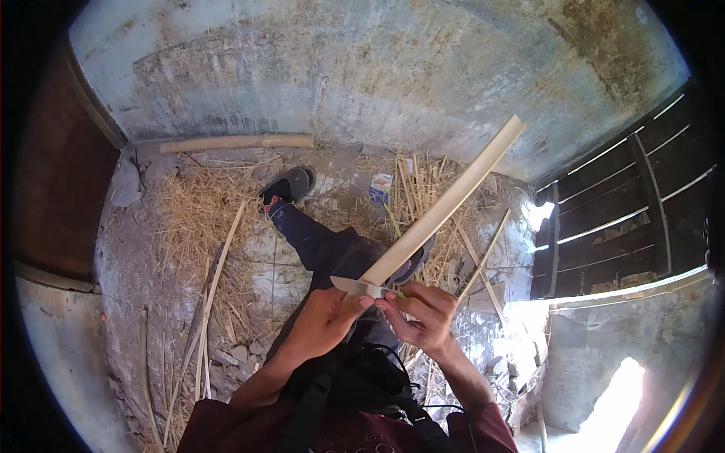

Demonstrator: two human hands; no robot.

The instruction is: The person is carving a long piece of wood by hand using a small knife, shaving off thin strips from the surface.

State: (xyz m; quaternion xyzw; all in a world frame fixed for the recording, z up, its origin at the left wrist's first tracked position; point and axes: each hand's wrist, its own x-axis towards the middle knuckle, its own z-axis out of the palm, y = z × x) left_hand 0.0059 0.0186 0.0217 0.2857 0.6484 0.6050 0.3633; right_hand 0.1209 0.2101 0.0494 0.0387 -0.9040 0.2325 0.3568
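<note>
A long split piece of bamboo (453,198), pale and trough-shaped, slants from my hands up toward the far right. Its near end meets my left hand (326,323), whose fingers are closed around it with the thumb along the edge. In my right hand (424,315) is a knife (353,287) with a green handle, held in a closed grip. The blade lies across the bamboo's near end, its tip pointing left above my left hand. Both hands are close together over my lap, thumbs almost touching. The exact contact of blade and bamboo is partly hidden by my fingers.
Straw-like shavings (200,204) cover the floor on both sides of my outstretched leg (302,234). A bamboo pole (238,143) lies along the far wall (249,75). Thin strips (219,279) rest at the left, a small blue-white box (380,187) ahead. Dark slatted boards (619,215) stand right.
</note>
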